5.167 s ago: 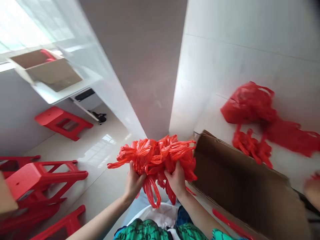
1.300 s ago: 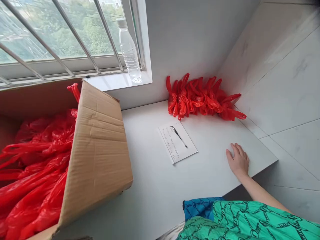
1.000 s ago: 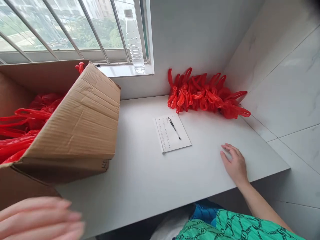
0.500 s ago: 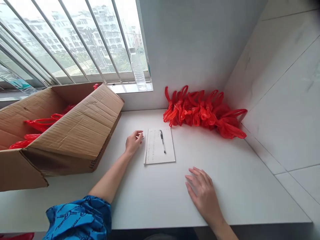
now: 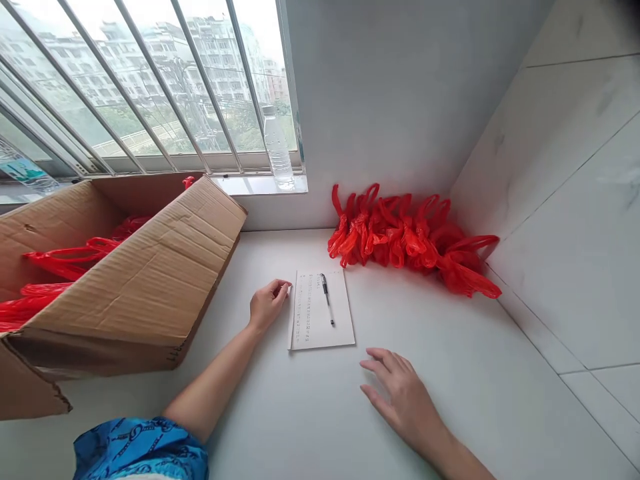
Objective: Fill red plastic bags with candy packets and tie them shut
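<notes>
An open notebook or pad (image 5: 344,333) with rows of small writing lies flat on the white table. A black and clear pen (image 5: 327,300) rests across its page. My left hand (image 5: 267,308) is at the notebook's left edge, thumb and fingertips drawn together in a pinch; whether paper is between them I cannot make out. Below and right of the notebook, my right hand (image 5: 400,397) hovers or rests over the table with fingers apart, holding nothing.
Several knotted red plastic bags (image 5: 400,233) are lined up against the back wall. At left stands an open cardboard box (image 5: 150,267) with more red bags (image 5: 70,260) inside. A clear bottle (image 5: 278,150) stands on the sill by the barred window; another bottle (image 5: 25,170) is farther left.
My left fingertips have closed together and come nearer the notebook's edge. My right hand has shifted slightly left, closer to the notebook. The whole view has tilted up a little.
</notes>
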`<state>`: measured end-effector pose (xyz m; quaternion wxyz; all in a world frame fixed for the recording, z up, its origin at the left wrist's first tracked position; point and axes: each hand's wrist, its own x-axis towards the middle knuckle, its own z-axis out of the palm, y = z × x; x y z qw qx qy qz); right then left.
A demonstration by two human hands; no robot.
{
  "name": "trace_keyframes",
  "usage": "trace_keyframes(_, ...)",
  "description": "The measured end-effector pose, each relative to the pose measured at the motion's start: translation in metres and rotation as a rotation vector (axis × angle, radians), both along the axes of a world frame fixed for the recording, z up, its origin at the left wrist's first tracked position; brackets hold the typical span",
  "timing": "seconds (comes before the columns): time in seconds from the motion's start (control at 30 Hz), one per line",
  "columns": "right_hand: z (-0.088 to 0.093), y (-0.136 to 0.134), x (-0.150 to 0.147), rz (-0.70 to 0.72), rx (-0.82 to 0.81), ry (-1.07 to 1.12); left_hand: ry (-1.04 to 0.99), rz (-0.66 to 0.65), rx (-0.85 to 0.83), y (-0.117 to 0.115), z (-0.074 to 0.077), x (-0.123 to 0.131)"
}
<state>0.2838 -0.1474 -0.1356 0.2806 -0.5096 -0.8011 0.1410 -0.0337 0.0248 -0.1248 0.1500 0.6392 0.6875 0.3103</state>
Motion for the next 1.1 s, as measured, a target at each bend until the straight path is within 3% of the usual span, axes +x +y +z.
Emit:
trace_keyframes(0.2,0.031,0.074,-0.039,-0.032,-0.079,-0.079,0.012,-0.122,-0.012,-0.007,-0.001,0.001)
trace_keyframes(0.4,0.028,0.141,-0.102,-0.226,-0.195,-0.340,0.095,-0.174,-0.001,-0.013,-0.007,0.000)
trace_keyframes(0.5,0.026,0.160,-0.107,-0.340,-0.243,-0.453,0.138,-0.214,-0.032,-0.014,-0.007,-0.003)
trace_keyframes(0.67,0.026,0.166,-0.075,-0.590,-0.286,-0.506,0.067,-0.256,-0.058,-0.012,-0.009,-0.012)
trace_keyframes(0.77,0.023,0.162,-0.067,-0.671,-0.222,-0.491,0.033,-0.253,-0.059,-0.010,-0.010,-0.014)
trace_keyframes(0.87,0.018,0.160,-0.077,-0.642,-0.148,-0.434,-0.021,-0.249,-0.082,-0.008,-0.009,-0.015)
trace_keyframes(1.1,0.000,0.159,-0.092,-0.487,-0.147,-0.261,-0.171,-0.237,-0.126,0.003,-0.004,-0.019)
